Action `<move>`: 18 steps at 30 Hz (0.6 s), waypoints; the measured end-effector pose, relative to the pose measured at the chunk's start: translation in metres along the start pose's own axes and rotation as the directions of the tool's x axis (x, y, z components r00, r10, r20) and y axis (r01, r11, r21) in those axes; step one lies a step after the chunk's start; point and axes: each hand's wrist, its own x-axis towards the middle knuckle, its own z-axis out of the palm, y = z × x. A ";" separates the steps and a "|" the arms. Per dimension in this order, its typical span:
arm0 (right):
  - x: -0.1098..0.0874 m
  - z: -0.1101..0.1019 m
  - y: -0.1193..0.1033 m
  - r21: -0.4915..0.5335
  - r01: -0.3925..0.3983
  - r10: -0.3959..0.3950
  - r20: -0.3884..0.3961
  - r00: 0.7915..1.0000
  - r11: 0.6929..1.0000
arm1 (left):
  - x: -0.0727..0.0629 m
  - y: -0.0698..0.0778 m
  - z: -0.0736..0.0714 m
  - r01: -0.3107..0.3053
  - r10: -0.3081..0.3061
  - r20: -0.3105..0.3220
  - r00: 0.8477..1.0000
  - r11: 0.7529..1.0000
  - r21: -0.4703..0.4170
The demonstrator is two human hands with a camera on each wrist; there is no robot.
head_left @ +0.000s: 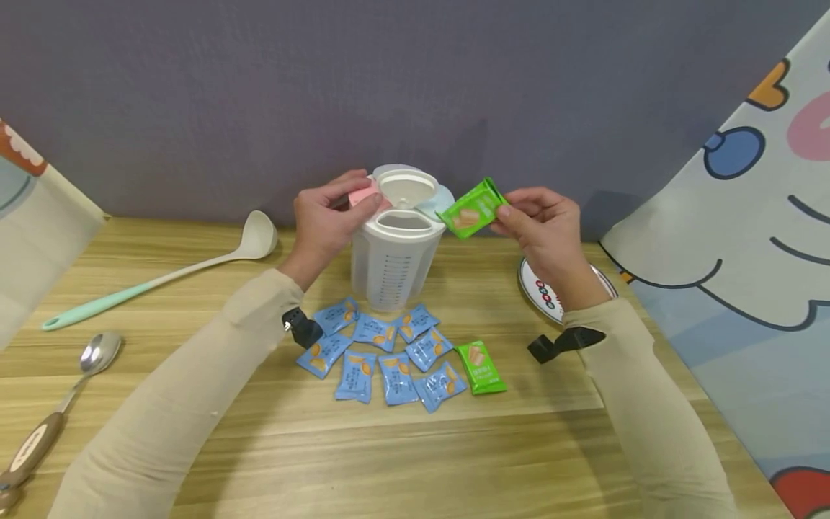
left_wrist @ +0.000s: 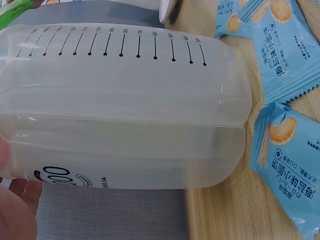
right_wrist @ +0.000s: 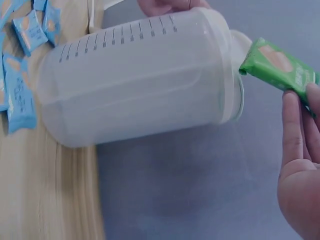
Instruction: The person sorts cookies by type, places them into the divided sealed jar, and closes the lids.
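Observation:
A translucent storage container (head_left: 397, 270) with measuring marks and a white divided top stands on the table by the back wall. My left hand (head_left: 332, 216) is at its left rim, pinching a pink flip lid (head_left: 363, 194) between thumb and fingers. A pale blue lid (head_left: 439, 203) sticks out on the container's right side, and one top opening faces me. In my right hand (head_left: 545, 225) a green snack packet (head_left: 472, 210) is pinched by one end, tilted, its other end beside the container's rim. The right wrist view shows this packet (right_wrist: 277, 65) just off the top.
Several blue cracker packets (head_left: 355, 376) lie before the container, with another green packet (head_left: 481, 367) at their right. To the left are a white ladle (head_left: 258, 236) and a metal spoon (head_left: 100, 353). A round plate (head_left: 541, 292) lies partly behind my right wrist.

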 end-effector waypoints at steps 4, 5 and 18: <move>0.005 0.013 0.000 -0.023 0.019 -0.019 -0.009 1.000 1.000 | 0.002 -0.006 -0.002 -0.011 0.011 0.003 1.000 1.000 -0.007; 0.007 0.016 0.001 -0.025 0.023 -0.023 -0.010 1.000 0.999 | 0.004 -0.009 -0.002 -0.014 0.014 0.003 1.000 1.000 -0.008; 0.016 0.036 0.018 -0.063 0.018 -0.017 0.016 1.000 0.998 | 0.001 -0.006 -0.003 -0.003 0.003 0.021 1.000 1.000 0.007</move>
